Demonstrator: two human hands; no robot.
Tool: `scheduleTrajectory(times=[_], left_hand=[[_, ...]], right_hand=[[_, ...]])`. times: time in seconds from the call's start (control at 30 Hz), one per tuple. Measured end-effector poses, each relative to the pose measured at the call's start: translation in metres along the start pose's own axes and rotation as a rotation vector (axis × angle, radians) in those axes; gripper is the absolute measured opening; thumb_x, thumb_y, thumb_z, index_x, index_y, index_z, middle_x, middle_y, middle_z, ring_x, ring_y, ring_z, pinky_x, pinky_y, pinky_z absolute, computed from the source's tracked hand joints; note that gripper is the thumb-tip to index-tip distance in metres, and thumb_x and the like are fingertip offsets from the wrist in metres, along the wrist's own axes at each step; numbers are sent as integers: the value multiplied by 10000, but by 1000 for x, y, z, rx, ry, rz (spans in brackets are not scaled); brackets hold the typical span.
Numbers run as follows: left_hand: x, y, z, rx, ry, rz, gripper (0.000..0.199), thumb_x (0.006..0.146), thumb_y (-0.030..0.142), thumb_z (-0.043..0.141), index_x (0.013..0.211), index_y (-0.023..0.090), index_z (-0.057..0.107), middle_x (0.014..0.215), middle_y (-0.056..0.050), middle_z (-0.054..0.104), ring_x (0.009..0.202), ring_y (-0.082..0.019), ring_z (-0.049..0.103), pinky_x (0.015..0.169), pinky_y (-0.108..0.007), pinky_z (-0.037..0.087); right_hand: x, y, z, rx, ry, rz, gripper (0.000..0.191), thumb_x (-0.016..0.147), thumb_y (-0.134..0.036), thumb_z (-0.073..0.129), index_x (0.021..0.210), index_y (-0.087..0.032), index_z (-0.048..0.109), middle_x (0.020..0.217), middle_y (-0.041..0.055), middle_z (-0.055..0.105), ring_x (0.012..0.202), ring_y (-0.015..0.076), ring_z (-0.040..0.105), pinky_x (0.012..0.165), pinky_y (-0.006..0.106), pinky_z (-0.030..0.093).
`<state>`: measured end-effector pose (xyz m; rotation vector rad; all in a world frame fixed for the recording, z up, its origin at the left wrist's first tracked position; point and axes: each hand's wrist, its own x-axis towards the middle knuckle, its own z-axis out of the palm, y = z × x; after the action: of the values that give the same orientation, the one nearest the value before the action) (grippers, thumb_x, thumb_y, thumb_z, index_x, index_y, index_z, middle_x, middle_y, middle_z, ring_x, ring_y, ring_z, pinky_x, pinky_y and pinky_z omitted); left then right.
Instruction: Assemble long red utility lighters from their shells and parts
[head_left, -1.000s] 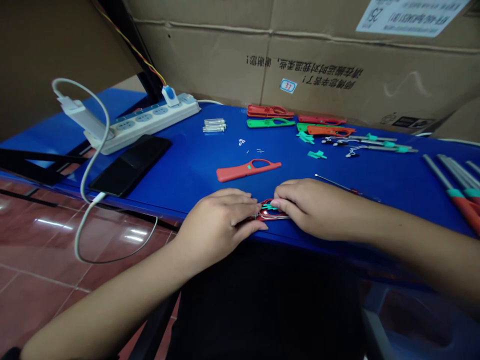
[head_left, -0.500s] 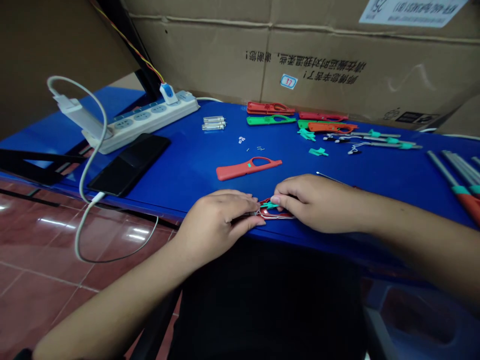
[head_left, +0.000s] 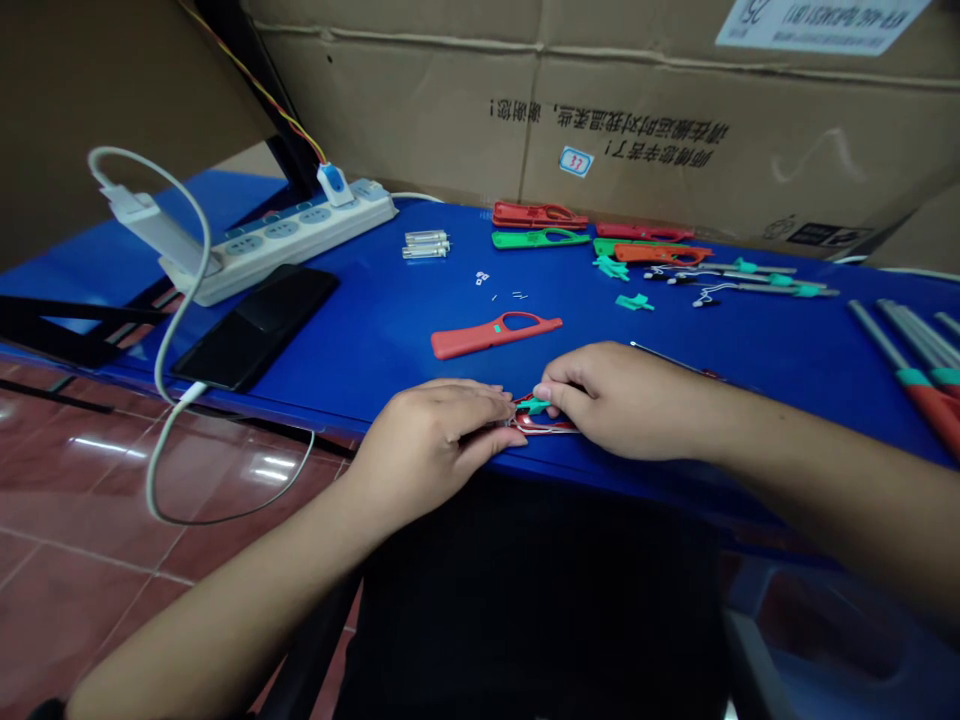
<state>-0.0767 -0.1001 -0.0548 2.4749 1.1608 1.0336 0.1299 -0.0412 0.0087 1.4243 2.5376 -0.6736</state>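
Observation:
At the table's front edge lies a red lighter shell half [head_left: 551, 425] with a white wire running along it. My left hand [head_left: 431, 435] is closed over its left end, thumb in front and fingers behind, hiding that part. Between the thumb and forefinger of my right hand [head_left: 607, 400] is a small green plastic trigger [head_left: 533, 406], set against the shell by the left fingertips. A second red shell half [head_left: 491, 336] with a loop-shaped handle lies just beyond both hands. A thin metal rod [head_left: 660, 356] shows behind my right wrist.
Red, green and orange shells [head_left: 540, 239] line the cardboard box [head_left: 420, 110] at the back. Green triggers [head_left: 636, 302], wired metal tubes [head_left: 780, 287] and clear fuel tanks [head_left: 425, 244] lie around. A phone [head_left: 259, 325] and power strip [head_left: 285, 240] are at left.
My right hand has shifted slightly left with the green trigger, bringing it closer to my left fingertips. My left hand keeps its hold on the shell.

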Motion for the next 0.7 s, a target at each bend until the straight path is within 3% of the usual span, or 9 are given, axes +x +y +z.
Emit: scheduleTrajectory(times=[0.17,0.3,0.4,0.57,0.7], left_hand=[[3,2,-4,20,-45,-124,240,858,393,755,968,190,692,955,-4,776,837,-176,742,718,-272,564],[2,1,-3,-24,-32,-111,188,861,367,757,940,206,699,988,-1,777,915,-179,742,811,-278,569],[1,1,-2,-35,-21,-99,181,869,357,750,947,201,700,1012,-15,776,964,-190,739,859,-303,576],[11,0,1,-18,-69,-47,168,894,349,720,965,197,710,1032,-31,774,1025,-210,729,904,-348,584],[21,0,2,9,-117,-43,217,893,372,716,1030,204,711,1080,-41,765,1051,-227,718,925,-375,580]], right_hand=[[1,-2,4,26,38,-26,376,978,-357,437,656,-204,556,627,9,586,565,131,456,536,294,279],[-2,5,3,56,60,-62,379,974,-386,438,666,-205,563,633,10,603,570,132,476,537,292,293],[-9,25,-3,107,86,-136,403,973,-458,427,686,-215,573,626,-6,594,577,136,503,555,290,334],[-15,74,-7,-129,407,-39,376,940,-477,463,744,-216,649,803,63,673,754,212,600,669,348,423],[-22,91,1,-210,472,14,325,936,-450,488,870,-196,679,878,95,681,798,253,614,677,385,461]])
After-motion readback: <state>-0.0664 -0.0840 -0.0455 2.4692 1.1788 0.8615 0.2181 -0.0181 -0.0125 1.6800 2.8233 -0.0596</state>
